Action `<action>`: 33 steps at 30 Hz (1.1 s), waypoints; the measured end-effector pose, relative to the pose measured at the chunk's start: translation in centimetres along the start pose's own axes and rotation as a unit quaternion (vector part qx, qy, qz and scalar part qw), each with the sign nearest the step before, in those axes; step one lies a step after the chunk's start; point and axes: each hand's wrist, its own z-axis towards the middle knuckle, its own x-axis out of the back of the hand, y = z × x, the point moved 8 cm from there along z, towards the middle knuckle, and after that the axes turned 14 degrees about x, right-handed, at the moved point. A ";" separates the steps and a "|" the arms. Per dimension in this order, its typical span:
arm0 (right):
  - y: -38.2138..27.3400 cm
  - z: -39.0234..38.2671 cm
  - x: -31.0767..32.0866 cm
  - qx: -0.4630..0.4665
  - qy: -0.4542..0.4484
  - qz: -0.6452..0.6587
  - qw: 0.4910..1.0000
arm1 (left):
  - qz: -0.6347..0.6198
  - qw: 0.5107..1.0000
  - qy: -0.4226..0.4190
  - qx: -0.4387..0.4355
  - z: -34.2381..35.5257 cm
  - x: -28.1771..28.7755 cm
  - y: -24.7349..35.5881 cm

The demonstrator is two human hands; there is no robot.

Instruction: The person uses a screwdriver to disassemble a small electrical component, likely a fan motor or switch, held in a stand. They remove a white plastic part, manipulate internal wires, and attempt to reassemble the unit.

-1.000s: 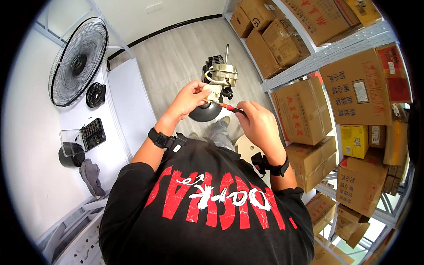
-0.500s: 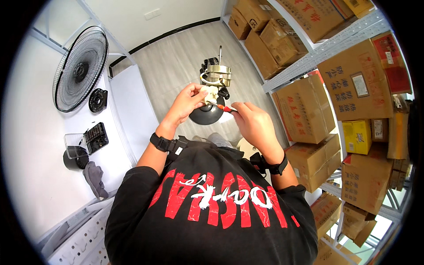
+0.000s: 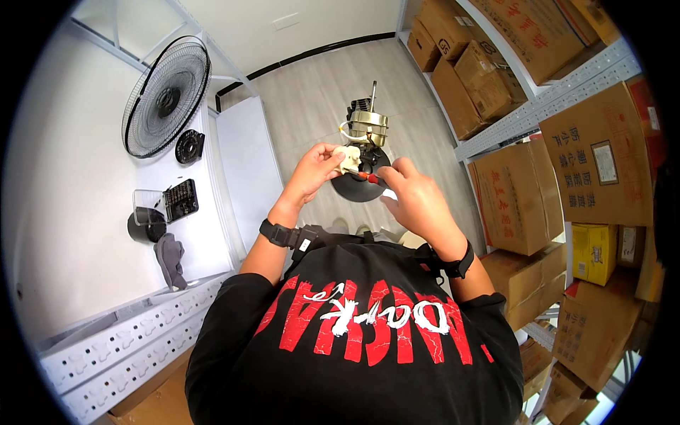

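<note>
A fan motor (image 3: 370,131) with a brass-coloured housing and an upright metal shaft stands ahead of me, above a round black base (image 3: 360,188). My left hand (image 3: 315,172) pinches a cream plastic part (image 3: 348,160) between thumb and fingers, just below the motor. Whether that part is joined to the motor I cannot tell. My right hand (image 3: 418,202) grips a screwdriver (image 3: 368,177) with a red and black handle. Its shaft points left at the cream part's lower edge; the tip's exact contact is hidden.
On the white shelf at left lie a wire fan guard (image 3: 168,99), a black round piece (image 3: 189,146), an open bit case (image 3: 180,200), a black cylinder (image 3: 145,225) and a grey cloth (image 3: 170,261). Cardboard boxes (image 3: 517,195) fill the racks on the right.
The whole view has shifted, so the scene sits further right. The cream part lies slightly further left of the motor. My right hand's fingers have shifted on the screwdriver handle.
</note>
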 end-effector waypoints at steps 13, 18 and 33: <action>3.0 -0.5 -1.0 -0.031 -0.035 0.036 0.998 | -0.004 0.996 0.080 -0.044 0.0 -0.2 0.0; 3.9 -0.2 -2.0 -0.031 -0.076 0.015 0.997 | -0.005 0.994 0.098 -0.042 -0.2 0.1 0.6; 3.7 1.0 -1.4 -0.023 -0.019 0.036 0.999 | 0.011 0.990 0.109 -0.088 0.3 0.7 0.2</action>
